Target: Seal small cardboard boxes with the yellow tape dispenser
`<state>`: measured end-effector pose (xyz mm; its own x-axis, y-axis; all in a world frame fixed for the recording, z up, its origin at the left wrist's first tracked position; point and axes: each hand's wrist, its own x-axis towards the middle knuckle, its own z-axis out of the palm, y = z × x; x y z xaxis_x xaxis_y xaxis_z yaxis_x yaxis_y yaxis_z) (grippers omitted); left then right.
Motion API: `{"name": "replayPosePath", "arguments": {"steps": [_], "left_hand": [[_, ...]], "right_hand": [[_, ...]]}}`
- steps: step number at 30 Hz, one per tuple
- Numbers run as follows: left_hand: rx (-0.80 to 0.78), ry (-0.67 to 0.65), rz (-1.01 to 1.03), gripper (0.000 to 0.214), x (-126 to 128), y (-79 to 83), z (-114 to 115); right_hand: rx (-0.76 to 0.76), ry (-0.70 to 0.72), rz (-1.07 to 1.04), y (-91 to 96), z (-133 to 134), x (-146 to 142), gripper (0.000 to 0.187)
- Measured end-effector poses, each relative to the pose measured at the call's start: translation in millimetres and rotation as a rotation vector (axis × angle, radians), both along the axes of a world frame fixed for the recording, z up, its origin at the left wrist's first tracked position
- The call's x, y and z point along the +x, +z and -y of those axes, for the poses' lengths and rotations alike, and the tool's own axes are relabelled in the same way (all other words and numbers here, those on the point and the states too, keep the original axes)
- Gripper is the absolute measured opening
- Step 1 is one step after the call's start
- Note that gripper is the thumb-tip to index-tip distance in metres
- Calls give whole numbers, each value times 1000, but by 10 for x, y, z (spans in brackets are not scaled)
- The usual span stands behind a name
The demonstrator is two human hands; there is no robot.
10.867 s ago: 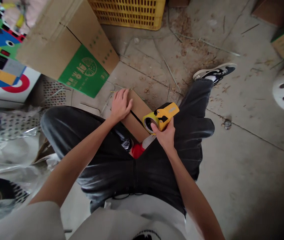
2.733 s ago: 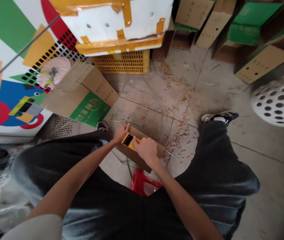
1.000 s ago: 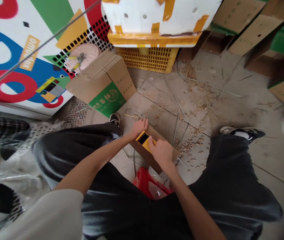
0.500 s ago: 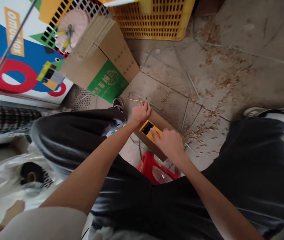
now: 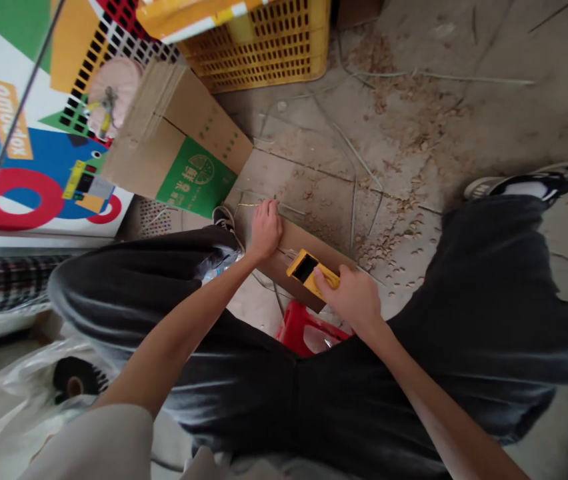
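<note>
A flat brown cardboard box (image 5: 284, 263) lies between my knees, with a long dark seam along its top. My right hand (image 5: 354, 300) grips a yellow tape dispenser (image 5: 310, 273) pressed to the box top, and its black window faces up. The tape roll is hidden under the dispenser and my fingers. My left hand (image 5: 265, 230) rests flat on the box's far end, fingers slightly spread, holding nothing. A thin strip of yellow strapping (image 5: 251, 205) lies on the floor just beyond those fingers.
My dark trouser legs (image 5: 484, 313) spread on both sides. Ahead stand a cardboard carton with a green label (image 5: 197, 177) and a yellow plastic crate (image 5: 264, 50). Below the box is a red plastic object (image 5: 301, 330). Wood shavings and sticks litter the concrete floor (image 5: 404, 133).
The dispenser has slid to the right along the box top with my right hand. My left hand has stayed on the box. The whole view has tilted slightly as my head moved.
</note>
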<state>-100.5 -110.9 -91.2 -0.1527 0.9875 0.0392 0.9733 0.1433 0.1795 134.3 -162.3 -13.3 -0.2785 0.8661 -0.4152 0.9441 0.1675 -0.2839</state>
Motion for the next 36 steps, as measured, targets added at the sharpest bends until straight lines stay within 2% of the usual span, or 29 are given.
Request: {"name": "replayPosePath", "arguments": {"steps": [5, 8, 13, 20, 24, 30, 36], "left_hand": [[-64, -177, 51, 35, 359, -40, 92], [-71, -191, 61, 36, 464, -27, 96], [-62, -179, 39, 42, 464, -26, 52], [-145, -367, 65, 47, 434, -87, -46], [-141, -366, 48, 51, 421, -63, -38], [-176, -340, 86, 50, 433, -71, -4], [-142, -318, 150, 53, 430, -82, 26]], "right_hand": [[-35, -11, 41, 65, -98, -57, 69], [-70, 16, 53, 101, -176, -97, 73], [-193, 23, 72, 133, -275, -178, 75], [-235, -21, 106, 84, -290, -293, 85], [-299, -21, 106, 80, -293, -260, 89], [-254, 60, 123, 80, -173, -10, 88], [-306, 84, 203, 39, 44, 539, 80]]}}
